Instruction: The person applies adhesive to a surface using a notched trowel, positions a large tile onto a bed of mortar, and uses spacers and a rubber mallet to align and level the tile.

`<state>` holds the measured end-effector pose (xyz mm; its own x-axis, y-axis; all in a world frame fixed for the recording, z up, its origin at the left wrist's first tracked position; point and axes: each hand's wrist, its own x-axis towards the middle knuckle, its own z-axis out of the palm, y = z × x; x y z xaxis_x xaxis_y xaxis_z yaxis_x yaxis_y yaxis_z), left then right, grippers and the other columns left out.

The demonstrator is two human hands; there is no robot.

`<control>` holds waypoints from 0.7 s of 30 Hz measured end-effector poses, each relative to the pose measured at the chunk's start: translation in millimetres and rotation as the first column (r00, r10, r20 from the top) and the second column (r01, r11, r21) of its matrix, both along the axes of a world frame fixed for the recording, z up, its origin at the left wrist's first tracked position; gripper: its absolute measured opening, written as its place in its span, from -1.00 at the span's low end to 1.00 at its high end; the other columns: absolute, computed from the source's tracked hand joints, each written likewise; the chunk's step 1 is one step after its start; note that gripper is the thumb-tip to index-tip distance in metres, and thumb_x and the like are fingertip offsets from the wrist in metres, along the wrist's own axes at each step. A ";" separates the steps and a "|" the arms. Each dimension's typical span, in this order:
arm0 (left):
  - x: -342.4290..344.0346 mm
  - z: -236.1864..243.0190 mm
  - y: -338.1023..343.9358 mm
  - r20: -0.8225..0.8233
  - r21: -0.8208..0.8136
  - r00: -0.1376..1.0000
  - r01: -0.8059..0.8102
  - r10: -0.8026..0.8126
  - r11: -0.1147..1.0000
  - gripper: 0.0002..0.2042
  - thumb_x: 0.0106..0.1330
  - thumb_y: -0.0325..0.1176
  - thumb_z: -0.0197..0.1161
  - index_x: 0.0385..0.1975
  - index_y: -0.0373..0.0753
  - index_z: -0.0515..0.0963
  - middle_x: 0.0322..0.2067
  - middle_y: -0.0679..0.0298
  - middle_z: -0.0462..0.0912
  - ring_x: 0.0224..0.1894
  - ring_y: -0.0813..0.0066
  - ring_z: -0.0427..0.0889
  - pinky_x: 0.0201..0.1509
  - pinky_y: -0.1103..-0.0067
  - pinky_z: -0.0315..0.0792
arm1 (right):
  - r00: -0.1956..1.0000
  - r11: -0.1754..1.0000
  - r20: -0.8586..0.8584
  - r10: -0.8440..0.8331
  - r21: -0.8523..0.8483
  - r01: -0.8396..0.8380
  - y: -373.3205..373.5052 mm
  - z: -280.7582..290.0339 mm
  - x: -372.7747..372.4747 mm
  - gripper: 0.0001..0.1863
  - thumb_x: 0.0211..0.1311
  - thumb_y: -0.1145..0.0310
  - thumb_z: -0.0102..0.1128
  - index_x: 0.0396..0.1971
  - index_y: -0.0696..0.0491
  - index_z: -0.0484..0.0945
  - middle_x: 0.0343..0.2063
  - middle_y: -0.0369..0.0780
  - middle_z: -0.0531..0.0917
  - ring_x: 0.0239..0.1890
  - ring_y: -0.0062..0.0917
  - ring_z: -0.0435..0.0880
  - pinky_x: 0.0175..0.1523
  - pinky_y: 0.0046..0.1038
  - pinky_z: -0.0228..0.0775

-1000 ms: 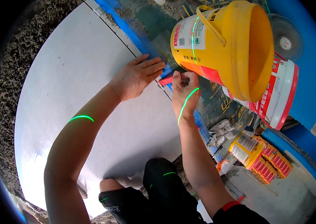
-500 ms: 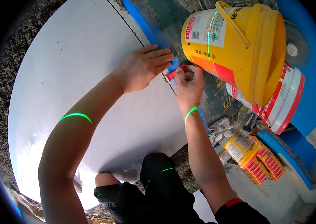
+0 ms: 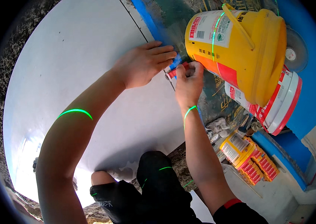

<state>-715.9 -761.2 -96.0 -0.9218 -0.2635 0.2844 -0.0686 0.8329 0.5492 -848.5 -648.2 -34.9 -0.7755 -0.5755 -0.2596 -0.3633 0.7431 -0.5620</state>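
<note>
My left hand (image 3: 145,63) lies flat on a large pale, glossy tile (image 3: 128,112), its fingers stretched over the seam (image 3: 138,30) toward the strip of blue tape (image 3: 146,18). Just below those fingertips, my right hand (image 3: 190,84) pinches a small red-handled tool (image 3: 173,72). A little round tip shows at the tool's end, by the seam. Part of the handle is hidden by my right fingers, so its exact kind cannot be made out.
Close beyond my right hand a yellow bucket (image 3: 236,56) stands by a red-and-white bucket (image 3: 283,100). Farther right are a smaller yellow bucket (image 3: 234,147), red-and-orange packs (image 3: 264,162) and a grey rag (image 3: 217,127). Dark rough mortar (image 3: 7,71) borders the tile's left.
The whole view has shifted slightly. Both hands keep nearly the same places at the seam, and the red-handled tool stays in my right hand.
</note>
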 end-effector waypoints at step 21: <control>-0.7 -2.5 3.1 0.010 -0.030 0.999 -0.046 0.047 0.998 -0.55 0.05 -0.52 0.26 0.04 -0.19 0.59 0.25 0.34 0.45 0.36 0.43 0.31 0.46 0.42 0.18 | 0.486 0.224 0.156 0.860 0.740 -0.634 -26.0 32.7 -44.4 -0.15 0.15 -0.45 -0.02 -0.25 0.22 0.51 -0.31 0.03 0.67 -0.26 -0.16 0.71 -0.19 -0.27 0.56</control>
<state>-716.6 -758.1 -98.5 -0.9118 -0.2978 0.2828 -0.1136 0.8446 0.5232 -892.9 -674.2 -2.1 -0.1684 -0.6765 -0.7170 -0.9857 0.1123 0.1255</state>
